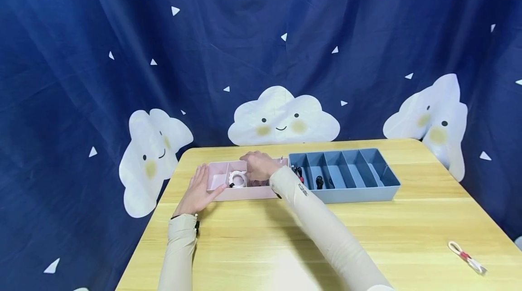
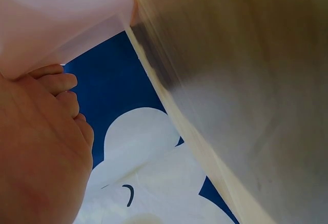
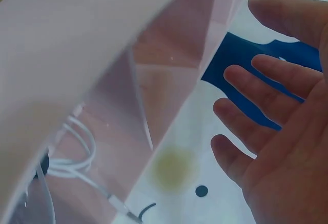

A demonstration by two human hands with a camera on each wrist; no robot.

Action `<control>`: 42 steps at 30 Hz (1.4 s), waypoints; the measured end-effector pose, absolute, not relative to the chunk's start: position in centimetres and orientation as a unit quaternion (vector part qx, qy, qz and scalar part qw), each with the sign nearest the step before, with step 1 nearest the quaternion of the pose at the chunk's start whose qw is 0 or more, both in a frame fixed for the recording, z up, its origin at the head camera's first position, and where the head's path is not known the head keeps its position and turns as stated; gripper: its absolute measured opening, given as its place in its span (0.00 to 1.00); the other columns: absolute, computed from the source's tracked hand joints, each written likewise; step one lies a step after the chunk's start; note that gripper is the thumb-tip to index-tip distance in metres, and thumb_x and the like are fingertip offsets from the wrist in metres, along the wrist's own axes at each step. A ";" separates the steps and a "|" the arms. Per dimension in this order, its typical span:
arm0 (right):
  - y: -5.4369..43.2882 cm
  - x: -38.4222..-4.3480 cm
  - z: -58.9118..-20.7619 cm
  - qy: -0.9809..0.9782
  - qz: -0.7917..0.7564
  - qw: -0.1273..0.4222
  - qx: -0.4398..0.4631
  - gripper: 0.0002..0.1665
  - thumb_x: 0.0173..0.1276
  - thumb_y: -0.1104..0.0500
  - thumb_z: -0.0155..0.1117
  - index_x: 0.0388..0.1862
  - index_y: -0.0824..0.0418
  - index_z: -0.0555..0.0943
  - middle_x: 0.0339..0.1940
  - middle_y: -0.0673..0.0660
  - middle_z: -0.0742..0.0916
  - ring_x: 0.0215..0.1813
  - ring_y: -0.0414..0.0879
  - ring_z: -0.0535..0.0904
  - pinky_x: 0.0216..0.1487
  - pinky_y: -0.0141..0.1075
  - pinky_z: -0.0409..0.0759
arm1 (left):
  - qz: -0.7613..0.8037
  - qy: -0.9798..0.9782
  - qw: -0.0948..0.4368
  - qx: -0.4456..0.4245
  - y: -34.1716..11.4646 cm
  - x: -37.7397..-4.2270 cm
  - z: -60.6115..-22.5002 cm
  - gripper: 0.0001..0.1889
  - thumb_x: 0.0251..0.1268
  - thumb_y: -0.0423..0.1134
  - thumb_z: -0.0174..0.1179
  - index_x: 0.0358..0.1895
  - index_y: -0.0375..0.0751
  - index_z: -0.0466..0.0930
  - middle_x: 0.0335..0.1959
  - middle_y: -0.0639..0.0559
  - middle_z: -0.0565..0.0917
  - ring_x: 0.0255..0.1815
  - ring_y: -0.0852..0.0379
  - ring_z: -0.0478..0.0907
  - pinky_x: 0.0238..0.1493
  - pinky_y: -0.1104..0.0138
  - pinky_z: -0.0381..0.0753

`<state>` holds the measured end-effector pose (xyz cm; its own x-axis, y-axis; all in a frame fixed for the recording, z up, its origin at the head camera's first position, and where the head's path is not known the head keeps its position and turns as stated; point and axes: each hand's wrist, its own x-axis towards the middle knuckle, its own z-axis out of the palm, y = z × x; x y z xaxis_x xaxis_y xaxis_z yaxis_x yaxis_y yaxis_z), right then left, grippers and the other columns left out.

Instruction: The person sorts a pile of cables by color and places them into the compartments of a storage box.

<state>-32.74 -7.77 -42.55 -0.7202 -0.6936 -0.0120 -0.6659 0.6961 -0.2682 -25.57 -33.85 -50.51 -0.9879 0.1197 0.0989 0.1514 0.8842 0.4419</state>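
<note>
A pink divided box (image 1: 244,194) stands toward the back of the table. Along its left end lies my left hand (image 1: 197,195), fingers straight against the wall and thumb reaching to the front rim; the left wrist view shows that hand (image 2: 43,142) beside the pink wall. Over the middle of the box is my right hand (image 1: 261,166). In the right wrist view this hand (image 3: 287,106) has spread, loosely bent fingers with nothing between them. One compartment holds a coiled white cable (image 1: 237,173). Another white cable (image 3: 74,165) has its plug over the rim in the right wrist view.
A blue divided box (image 1: 355,195) adjoins the pink one on the right, with black cables (image 1: 319,182) in its left compartments. A white cable with a red tie (image 1: 465,255) lies at the table's right front. Behind hangs a dark blue curtain (image 1: 261,50) with clouds.
</note>
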 end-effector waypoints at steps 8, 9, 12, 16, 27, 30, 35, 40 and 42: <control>-5.1 -32.5 -41.4 0.916 -0.147 0.045 -0.371 0.36 0.73 0.53 0.67 0.76 0.62 0.71 0.77 0.62 0.76 0.78 0.61 0.71 0.80 0.54 0.68 | -0.227 -0.971 0.032 -0.070 -33.6 -25.6 -50.7 0.59 0.70 0.74 0.50 0.83 0.27 0.40 0.87 0.35 0.39 0.88 0.37 0.34 0.86 0.41 0.42; -4.7 -32.4 -41.3 0.917 -0.148 0.044 -0.367 0.36 0.74 0.52 0.66 0.76 0.62 0.71 0.77 0.62 0.75 0.78 0.60 0.70 0.81 0.54 0.67 | -0.226 -0.971 0.031 -0.070 -33.6 -25.6 -50.6 0.59 0.70 0.74 0.50 0.83 0.27 0.40 0.87 0.35 0.39 0.88 0.37 0.34 0.86 0.41 0.42; -3.4 -32.3 -40.9 0.918 -0.157 0.038 -0.362 0.35 0.74 0.52 0.65 0.76 0.62 0.71 0.78 0.62 0.74 0.79 0.60 0.68 0.82 0.55 0.65 | -0.224 -0.972 0.031 -0.069 -33.5 -25.7 -50.6 0.59 0.70 0.74 0.50 0.83 0.28 0.39 0.87 0.36 0.39 0.88 0.37 0.34 0.86 0.41 0.41; -1.3 -32.0 -40.4 0.918 -0.176 0.023 -0.355 0.35 0.74 0.54 0.65 0.76 0.64 0.71 0.78 0.64 0.74 0.81 0.61 0.66 0.83 0.56 0.62 | -0.223 -0.972 0.029 -0.068 -33.5 -26.0 -50.6 0.60 0.69 0.75 0.50 0.83 0.29 0.38 0.87 0.37 0.38 0.88 0.37 0.34 0.86 0.41 0.41; 4.3 -30.6 -40.2 0.923 -0.199 -0.020 -0.328 0.32 0.75 0.54 0.64 0.73 0.66 0.73 0.75 0.66 0.77 0.78 0.62 0.70 0.80 0.59 0.66 | -0.230 -0.970 0.035 -0.071 -33.8 -25.9 -50.6 0.60 0.69 0.75 0.50 0.83 0.29 0.39 0.87 0.36 0.39 0.88 0.36 0.34 0.86 0.40 0.39; 5.9 -30.0 -40.1 0.925 -0.204 -0.033 -0.318 0.32 0.75 0.52 0.64 0.73 0.65 0.74 0.74 0.66 0.77 0.77 0.62 0.71 0.79 0.59 0.67 | -0.229 -0.970 0.032 -0.072 -33.8 -25.7 -50.6 0.60 0.69 0.74 0.51 0.83 0.29 0.38 0.87 0.36 0.38 0.88 0.37 0.34 0.86 0.39 0.39; 8.5 -28.9 -39.9 0.930 -0.217 -0.050 -0.294 0.33 0.75 0.51 0.65 0.74 0.65 0.73 0.75 0.67 0.77 0.77 0.63 0.70 0.78 0.60 0.67 | -0.223 -0.971 0.036 -0.074 -33.8 -25.7 -50.7 0.59 0.70 0.74 0.51 0.83 0.29 0.39 0.87 0.35 0.39 0.88 0.36 0.35 0.85 0.38 0.42; 11.6 -27.7 -39.9 0.931 -0.231 -0.067 -0.273 0.34 0.75 0.51 0.65 0.74 0.64 0.73 0.74 0.66 0.77 0.76 0.64 0.71 0.76 0.62 0.68 | -0.228 -0.970 0.034 -0.075 -33.8 -25.8 -50.7 0.60 0.69 0.74 0.51 0.83 0.29 0.38 0.87 0.35 0.39 0.88 0.36 0.35 0.85 0.38 0.41; 13.0 -27.1 -40.0 0.932 -0.234 -0.077 -0.266 0.34 0.75 0.51 0.65 0.74 0.65 0.73 0.73 0.66 0.78 0.75 0.65 0.72 0.75 0.64 0.69 | -0.231 -0.970 0.030 -0.076 -33.8 -25.9 -50.7 0.60 0.69 0.74 0.52 0.83 0.30 0.37 0.87 0.35 0.38 0.88 0.36 0.33 0.85 0.38 0.40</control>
